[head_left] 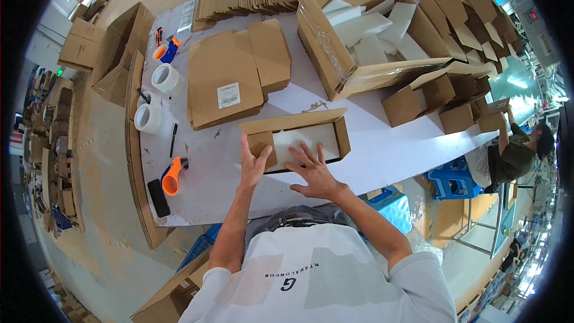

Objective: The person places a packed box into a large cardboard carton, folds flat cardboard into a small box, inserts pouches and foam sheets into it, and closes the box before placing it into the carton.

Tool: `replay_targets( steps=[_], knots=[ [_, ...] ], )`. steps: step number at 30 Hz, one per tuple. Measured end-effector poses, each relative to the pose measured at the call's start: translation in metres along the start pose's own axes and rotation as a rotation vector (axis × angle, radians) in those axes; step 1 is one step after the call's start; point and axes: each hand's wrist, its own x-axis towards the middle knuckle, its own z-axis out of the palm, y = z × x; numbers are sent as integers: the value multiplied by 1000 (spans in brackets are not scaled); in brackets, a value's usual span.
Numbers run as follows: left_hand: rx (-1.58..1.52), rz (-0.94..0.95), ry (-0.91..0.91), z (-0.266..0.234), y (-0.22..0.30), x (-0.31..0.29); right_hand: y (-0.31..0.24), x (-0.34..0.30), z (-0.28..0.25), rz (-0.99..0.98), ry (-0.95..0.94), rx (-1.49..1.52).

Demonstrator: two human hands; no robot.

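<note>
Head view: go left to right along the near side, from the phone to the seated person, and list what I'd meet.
Black phone → orange tape dispenser → left hand → right hand → nearer blue stool → farther blue stool → seated person.

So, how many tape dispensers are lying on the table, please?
2: the nearer dispenser beside the black phone, and the farther dispenser at the far left of the white table.
</note>
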Motion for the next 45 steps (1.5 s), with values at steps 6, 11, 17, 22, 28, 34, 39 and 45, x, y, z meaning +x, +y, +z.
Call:
replay_targets(
  steps=[6,11,17,22,28,34,39,45],
  knots=[
    [-55,-53,69,-8,18,-3,38,-41,-68,461,700,969],
    [75,-64,95,1,17,-4,132,-42,-35,532,532,1075],
    [43,111,125,-17,-32,-8,95,21,17,374,333,1120],
    [77,130,166,-25,-2,-3,102,33,34,244,640,626],
    [392,491,279,-47,-37,10,108,-8,1,-199,283,146],
    [340,400,320,-42,-11,1,52,4,-42,-54,-281,49],
    [609,600,295,-49,6,-20,45,24,-31,-16,-323,51],
    [513,27,177,-43,1,-111,66,33,-23,3,-377,72]
  ],
)
